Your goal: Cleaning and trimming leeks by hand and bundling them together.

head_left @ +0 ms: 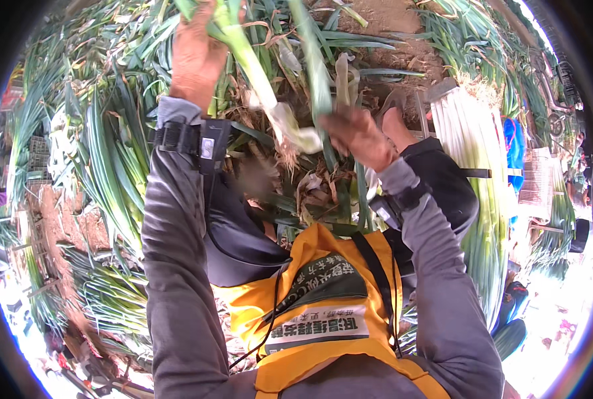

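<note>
step in hand: from what is seen, the cleaning of a single leek [253,70] is judged to be under way, with outer layers being stripped from the stalk. the leek is held up in front of the body, above the litter of peelings [320,189] between the knees; it is tilted, leaves toward the upper edge of the view, roots pointing down. a pale flap of skin [303,138] hangs loose beside the roots, so the peeling is judged unfinished.

left hand [200,56]: the green part of the leek is gripped, fingers wrapped around it; the fingertips are partly hidden.

right hand [361,136]: fingers are curled in, and a long leaf strip [310,56] appears to be pinched at their tips. both are blurred, so the exact grip cannot be told.

next move, as judged: the strip would have to be drawn clear and let go, with the stalk kept steady by the left hand; the loose skin would then need to be taken off.

surroundings: untrimmed leeks [114,156] are heaped at the left; a bundle of white stalks [466,133] lies at the right, beside the knee.
</note>
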